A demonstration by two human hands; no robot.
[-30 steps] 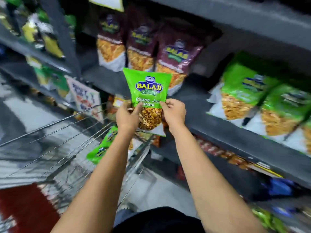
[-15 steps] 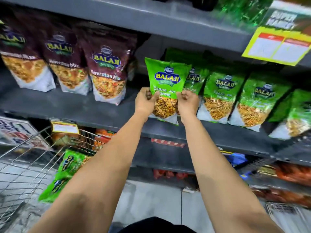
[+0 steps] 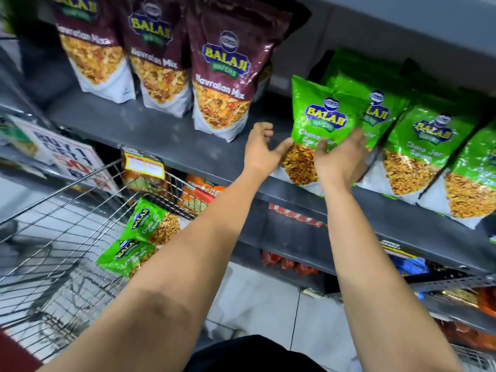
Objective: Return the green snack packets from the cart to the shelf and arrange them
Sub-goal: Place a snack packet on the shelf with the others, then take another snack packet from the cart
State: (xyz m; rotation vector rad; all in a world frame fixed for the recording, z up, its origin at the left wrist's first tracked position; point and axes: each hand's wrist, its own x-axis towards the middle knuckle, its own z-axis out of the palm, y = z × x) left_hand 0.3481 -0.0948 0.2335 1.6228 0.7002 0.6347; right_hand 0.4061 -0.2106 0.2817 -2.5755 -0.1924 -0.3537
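A green snack packet (image 3: pixel 318 122) stands upright on the grey shelf (image 3: pixel 161 138), at the left end of a row of matching green packets (image 3: pixel 424 146). My left hand (image 3: pixel 261 151) is open beside its lower left edge, with only the thumb touching it. My right hand (image 3: pixel 341 159) lies spread against the packet's lower front, fingers apart, not gripping. Two more green packets (image 3: pixel 150 224) (image 3: pixel 126 256) lie flat in the wire cart (image 3: pixel 80 181) at lower left, partly hidden by my left forearm.
Three maroon mix packets (image 3: pixel 222 76) stand on the same shelf to the left, with a gap between them and the green row. Another shelf sits close overhead. Lower shelves hold orange and red packs (image 3: pixel 204 191). A promo sign (image 3: pixel 69 159) hangs at left.
Both hands carried the green packet up from above the cart to the shelf, set it down at the left end of the green row, and let go their grip.
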